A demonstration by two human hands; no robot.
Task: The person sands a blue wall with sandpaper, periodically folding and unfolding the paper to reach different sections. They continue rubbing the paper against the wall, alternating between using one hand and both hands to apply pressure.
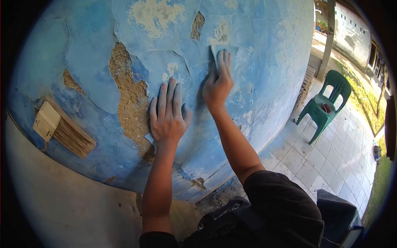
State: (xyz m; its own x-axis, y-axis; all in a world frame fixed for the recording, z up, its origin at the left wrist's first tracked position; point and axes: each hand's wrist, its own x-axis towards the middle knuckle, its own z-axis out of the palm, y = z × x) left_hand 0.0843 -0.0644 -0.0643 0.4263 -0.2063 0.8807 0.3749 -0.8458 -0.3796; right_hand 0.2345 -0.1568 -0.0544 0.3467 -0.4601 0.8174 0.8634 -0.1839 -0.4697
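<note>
Blue paint covers the old wall [103,25], which is cracked and flaking. My right hand [219,84] presses a pale blue-grey sheet of sandpaper [232,51] against its upper part, fingers stretched over the sheet and one edge lifting at the left. Lower and to the left, my left hand [168,111] lies flat on the wall with its fingers apart and holds nothing. Bluish dust coats the fingers of both hands. Just left of that hand, a long patch of bare rough plaster [128,93] shows where the surface has broken off.
A switch box [46,120] is mounted on a wooden board [74,134] at the wall's lower left. To the right, a green plastic chair [324,105] with small items on its seat stands on the white tiled floor [306,149]. Beyond are a post [328,41] and grass.
</note>
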